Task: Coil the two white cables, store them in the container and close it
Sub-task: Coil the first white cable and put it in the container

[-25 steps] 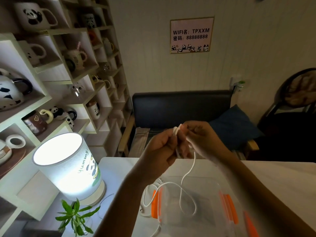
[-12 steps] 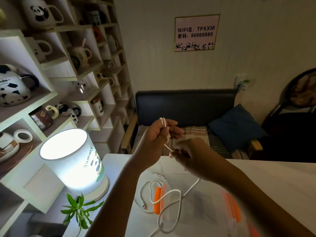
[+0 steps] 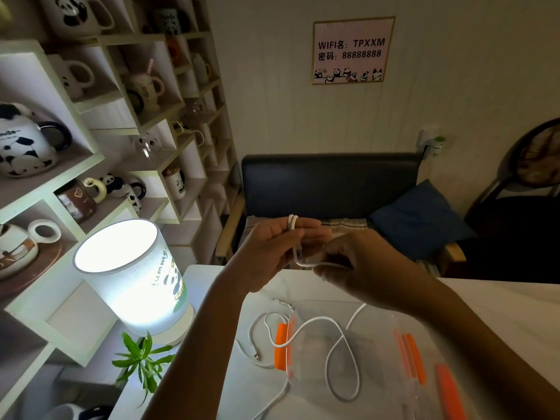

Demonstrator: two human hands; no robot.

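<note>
My left hand [image 3: 272, 247] is raised above the table's far edge and pinches a few loops of a white cable [image 3: 342, 344], which show above the fingers. My right hand [image 3: 357, 265] sits just right of it and grips the same cable a little lower. From there the cable drops and loops loosely over the clear container [image 3: 375, 353] with orange latches. A second white cable [image 3: 256, 331] lies loose on the table left of the container, its plug ends visible.
A lit white lamp [image 3: 133, 277] stands at the table's [image 3: 515, 307] left corner with a small green plant [image 3: 145, 359] in front. Shelves of panda mugs [image 3: 27, 144] fill the left. A dark bench with a blue cushion [image 3: 421, 216] lies beyond the table.
My right hand first dropped away from the left, drawing cable out, and has now come back up beside it. The hanging loop over the container has shifted.
</note>
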